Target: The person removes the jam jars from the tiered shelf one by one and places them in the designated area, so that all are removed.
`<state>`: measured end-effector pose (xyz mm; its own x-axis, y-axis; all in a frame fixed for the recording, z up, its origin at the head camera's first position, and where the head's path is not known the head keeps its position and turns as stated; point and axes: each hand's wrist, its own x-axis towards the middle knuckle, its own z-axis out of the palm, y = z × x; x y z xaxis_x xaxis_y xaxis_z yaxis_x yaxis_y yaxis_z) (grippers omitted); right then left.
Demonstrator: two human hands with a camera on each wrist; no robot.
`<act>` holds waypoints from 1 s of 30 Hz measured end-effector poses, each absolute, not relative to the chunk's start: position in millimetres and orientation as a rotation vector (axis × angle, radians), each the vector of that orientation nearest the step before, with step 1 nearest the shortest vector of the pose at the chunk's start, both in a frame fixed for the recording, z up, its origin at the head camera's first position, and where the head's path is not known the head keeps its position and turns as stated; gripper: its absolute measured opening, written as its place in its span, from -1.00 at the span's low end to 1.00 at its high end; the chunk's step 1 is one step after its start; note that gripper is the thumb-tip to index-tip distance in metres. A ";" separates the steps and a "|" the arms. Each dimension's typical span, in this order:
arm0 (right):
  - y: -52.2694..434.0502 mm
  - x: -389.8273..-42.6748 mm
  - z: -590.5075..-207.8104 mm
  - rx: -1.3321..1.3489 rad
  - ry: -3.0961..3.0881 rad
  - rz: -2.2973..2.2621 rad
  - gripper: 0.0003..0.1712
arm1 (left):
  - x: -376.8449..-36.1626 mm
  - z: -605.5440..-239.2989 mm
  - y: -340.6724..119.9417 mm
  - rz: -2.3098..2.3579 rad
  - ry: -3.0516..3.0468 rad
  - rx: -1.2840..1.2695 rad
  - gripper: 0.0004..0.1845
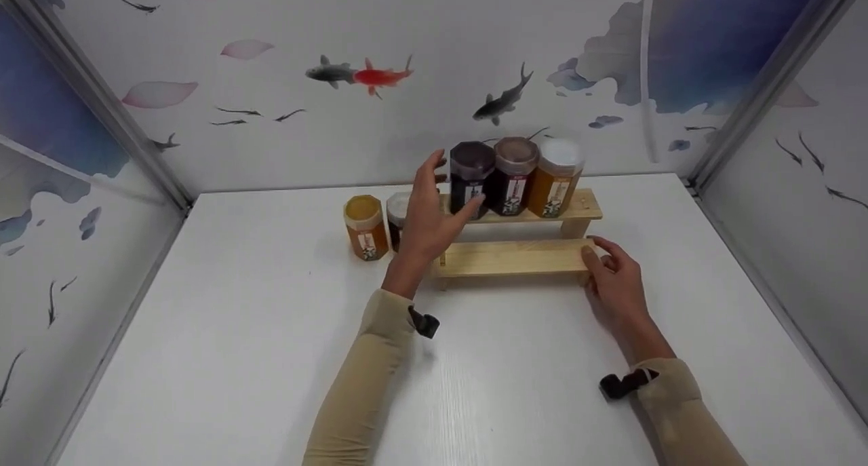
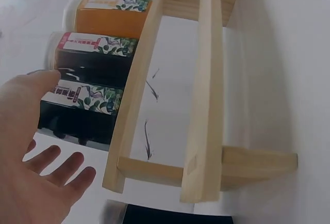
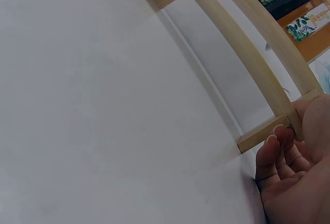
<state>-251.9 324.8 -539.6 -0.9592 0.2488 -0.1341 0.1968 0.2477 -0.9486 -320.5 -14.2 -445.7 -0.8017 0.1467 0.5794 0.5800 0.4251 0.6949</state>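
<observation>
A two-step wooden rack (image 1: pixel 515 258) stands toward the back of the table. In a row on its upper step sit a dark jar (image 1: pixel 468 186), a second dark jar (image 1: pixel 513 183) and an amber jar (image 1: pixel 555 189) with a white lid. My left hand (image 1: pixel 428 222) is spread at the left end of this row, thumb in front of the nearest dark jar; its other fingers stand apart from the glass in the left wrist view. At the lower step's right end, my right hand (image 1: pixel 622 283) grips the rack between thumb and fingers.
Left of the rack, a yellow-lidded honey-coloured jar (image 1: pixel 367 235) and a white-lidded dark jar (image 1: pixel 397 211) stand on the white table (image 1: pixel 258 330). The second is partly hidden behind my left hand. A printed wall panel (image 1: pixel 271 140) rises behind the table.
</observation>
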 end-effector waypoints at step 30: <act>323.3 -250.3 -539.2 -0.459 -2.460 1.811 -0.18 | -292.2 -454.3 -71.9 -1.076 -2.074 -0.634 -0.30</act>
<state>-250.3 323.3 -539.2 -0.9545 0.2674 -0.1318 0.2053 0.2690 -0.9410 -292.2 -71.9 -454.3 -0.6313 0.0992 0.7692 0.6861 0.5338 0.4942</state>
